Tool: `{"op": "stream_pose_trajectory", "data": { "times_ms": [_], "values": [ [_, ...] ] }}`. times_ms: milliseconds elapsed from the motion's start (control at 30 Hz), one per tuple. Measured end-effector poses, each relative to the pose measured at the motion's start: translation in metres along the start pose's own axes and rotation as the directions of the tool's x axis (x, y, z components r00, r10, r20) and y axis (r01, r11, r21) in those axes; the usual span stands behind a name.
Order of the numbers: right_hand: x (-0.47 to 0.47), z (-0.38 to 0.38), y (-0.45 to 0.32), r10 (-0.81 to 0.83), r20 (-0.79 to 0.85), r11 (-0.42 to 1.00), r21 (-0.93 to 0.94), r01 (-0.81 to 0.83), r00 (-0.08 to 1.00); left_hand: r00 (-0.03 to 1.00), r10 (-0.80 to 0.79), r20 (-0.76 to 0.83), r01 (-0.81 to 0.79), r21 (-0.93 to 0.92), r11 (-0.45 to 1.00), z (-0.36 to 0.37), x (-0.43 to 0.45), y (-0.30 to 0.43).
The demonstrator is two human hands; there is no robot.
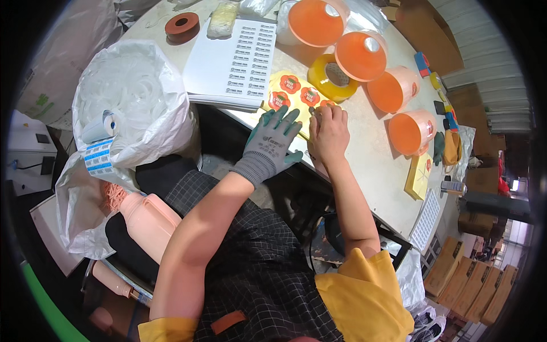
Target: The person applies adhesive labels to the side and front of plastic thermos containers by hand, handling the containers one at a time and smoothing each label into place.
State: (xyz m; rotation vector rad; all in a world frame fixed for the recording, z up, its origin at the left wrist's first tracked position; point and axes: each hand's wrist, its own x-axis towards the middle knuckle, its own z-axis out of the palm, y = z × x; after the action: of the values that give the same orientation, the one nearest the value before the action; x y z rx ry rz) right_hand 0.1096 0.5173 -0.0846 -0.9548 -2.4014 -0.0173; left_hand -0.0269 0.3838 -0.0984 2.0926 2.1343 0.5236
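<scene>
My left hand [270, 143] wears a grey knit glove with green fingertips. It lies palm down, fingers spread, over the near edge of a yellow sheet [295, 95] of red flower-shaped stickers. Just to its right, my bare right hand [330, 130] has its fingers bent in at the sheet's right end. Whether a sticker is between those fingertips is hidden. Under my left forearm a pale pink plastic jug [149, 222] with a handle lies on my lap. Several pink plastic jugs with orange insides, such as the nearest [411, 133], lie along the table with their open ends towards me.
A roll of yellow tape [327, 79] and a printed label stack [230, 64] lie beyond my hands. A brown-red tape roll [182, 28] sits far left. White sack [141, 107] of clear plastic rings stands left, with a blue-and-white label roll [100, 128]. Yellow sticker pad [418, 177] lies right.
</scene>
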Motion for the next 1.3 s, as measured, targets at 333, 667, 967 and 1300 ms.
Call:
{"op": "stream_pose_trajectory", "data": {
  "times_ms": [333,667,967,1300],
  "values": [
    [0.035,-0.049,-0.018,0.296,-0.099,0.725,0.671,-0.156,0.950,0.999,-0.046,0.026,0.043,0.101,0.994,-0.019,0.008,-0.001],
    [-0.032,-0.057,-0.162,-0.260,0.066,0.605,0.789,0.109,0.963,0.993,-0.015,-0.115,-0.012,-0.229,0.973,-0.116,-0.214,0.064],
    [-0.080,-0.058,-0.268,-0.724,0.090,0.353,0.900,0.256,0.684,0.575,-0.694,-0.433,0.774,0.013,0.633,-0.089,-0.399,0.071],
    [-0.099,-0.050,-0.300,-0.919,-0.165,0.179,0.634,0.752,0.358,0.405,-0.687,-0.604,0.675,-0.310,0.670,-0.063,-0.389,0.078]
  ]
}}
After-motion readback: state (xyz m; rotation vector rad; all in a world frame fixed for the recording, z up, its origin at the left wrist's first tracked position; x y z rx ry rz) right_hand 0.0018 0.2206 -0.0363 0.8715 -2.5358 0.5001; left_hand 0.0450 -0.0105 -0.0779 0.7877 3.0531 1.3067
